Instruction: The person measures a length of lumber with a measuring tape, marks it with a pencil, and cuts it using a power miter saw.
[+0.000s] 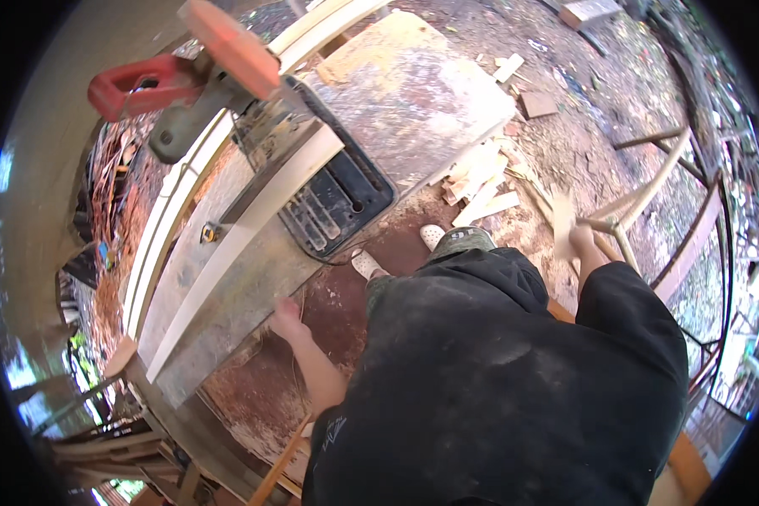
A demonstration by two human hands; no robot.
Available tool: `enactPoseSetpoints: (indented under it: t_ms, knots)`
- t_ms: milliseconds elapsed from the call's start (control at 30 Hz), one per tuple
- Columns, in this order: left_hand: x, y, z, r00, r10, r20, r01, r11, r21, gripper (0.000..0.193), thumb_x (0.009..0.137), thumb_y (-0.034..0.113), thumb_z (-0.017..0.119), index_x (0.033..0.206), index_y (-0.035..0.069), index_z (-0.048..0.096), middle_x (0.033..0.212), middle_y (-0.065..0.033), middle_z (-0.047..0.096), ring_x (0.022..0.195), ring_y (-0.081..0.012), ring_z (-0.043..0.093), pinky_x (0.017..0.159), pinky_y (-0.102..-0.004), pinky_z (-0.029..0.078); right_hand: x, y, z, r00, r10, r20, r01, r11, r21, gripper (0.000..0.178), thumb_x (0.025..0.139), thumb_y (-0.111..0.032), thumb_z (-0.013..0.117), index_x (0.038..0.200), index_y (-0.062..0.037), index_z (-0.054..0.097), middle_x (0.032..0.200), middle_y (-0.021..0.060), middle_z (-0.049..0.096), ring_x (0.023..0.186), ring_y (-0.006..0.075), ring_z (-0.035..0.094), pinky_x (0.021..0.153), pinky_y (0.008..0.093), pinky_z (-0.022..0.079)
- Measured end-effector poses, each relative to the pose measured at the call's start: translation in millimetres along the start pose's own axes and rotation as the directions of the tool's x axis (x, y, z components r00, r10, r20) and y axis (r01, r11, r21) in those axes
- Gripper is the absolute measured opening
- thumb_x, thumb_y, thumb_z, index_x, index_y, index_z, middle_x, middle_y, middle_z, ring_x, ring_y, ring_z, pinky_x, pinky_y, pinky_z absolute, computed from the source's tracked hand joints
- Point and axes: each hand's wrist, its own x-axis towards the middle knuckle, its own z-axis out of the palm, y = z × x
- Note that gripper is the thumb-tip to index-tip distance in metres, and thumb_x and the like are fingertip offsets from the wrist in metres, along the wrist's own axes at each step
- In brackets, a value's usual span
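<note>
My right hand (580,242), out to the right and blurred, holds a short pale wood offcut (562,218) in its fingers. Close to the front edge of the workbench (278,271) is my left hand (287,320), its fingers smeared by motion. A long pale board (232,250) lies along the bench, its far end on the black base (358,198) of a chop saw. The saw's orange guard (238,52) and red handle (139,87) stand raised over that end. A yellow and black tape measure (210,232) sits beside the board.
Pale offcuts (479,181) lie heaped on the ground right of the bench. Past my right hand stands a wooden frame of poles (649,190). Long timber strips (173,223) run behind the saw. A cable (329,261) hangs off the bench near my feet.
</note>
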Motion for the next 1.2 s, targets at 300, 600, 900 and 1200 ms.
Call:
enactPoseSetpoints:
  t_ms: [300,600,900,1200]
  knots:
    - [68.7,89.6,117.8,0.901,-0.164,0.402,0.344,0.835,-0.429,0.074,0.097,0.038,0.054,0.150,-0.002,0.021,0.153,-0.0181,0.031,0.142,-0.0325,0.033,0.116,-0.0441,0.032,-147.9,32.0,58.6,0.649,0.442,0.619,-0.741,0.552,0.382,0.045,0.092,-0.034,0.056,0.122,-0.0006,0.058,0.111,0.0195,0.068,0.094,0.0336,0.068,0.076,0.0444,0.053]
    - [117.2,98.2,151.6,0.883,-0.328,0.335,0.443,0.818,-0.368,0.052,0.099,0.023,0.050,0.138,-0.009,0.036,0.137,-0.0177,0.046,0.128,-0.0329,0.048,0.105,-0.0463,0.045,-108.5,-68.2,53.9,0.737,0.217,0.640,-0.566,0.716,0.408,0.045,0.094,-0.039,0.052,0.115,-0.0003,0.057,0.093,0.0183,0.068,0.058,0.0238,0.062,0.057,0.0420,0.051]
    - [49.8,69.2,110.6,0.919,-0.087,0.384,0.266,0.857,-0.442,0.019,0.089,0.006,0.058,0.106,-0.002,0.057,0.100,-0.0142,0.061,0.090,-0.0272,0.060,0.076,-0.0374,0.055,-67.4,-80.7,12.4,0.866,0.084,0.493,-0.340,0.823,0.456,0.033,0.091,-0.029,0.060,0.098,0.0035,0.063,0.077,0.0159,0.069,0.057,0.0226,0.065,0.045,0.0370,0.049]
    - [-63.3,-9.5,2.2,0.964,-0.209,0.167,0.245,0.941,-0.234,0.008,0.084,0.009,0.061,0.089,0.002,0.063,0.073,-0.0073,0.064,0.058,-0.0161,0.060,0.046,-0.0290,0.047,-108.1,-259.6,10.7,0.620,-0.361,0.697,-0.237,0.760,0.605,0.033,0.098,-0.040,0.056,0.110,-0.0088,0.054,0.084,0.0104,0.071,0.067,0.0193,0.065,0.060,0.0334,0.050]
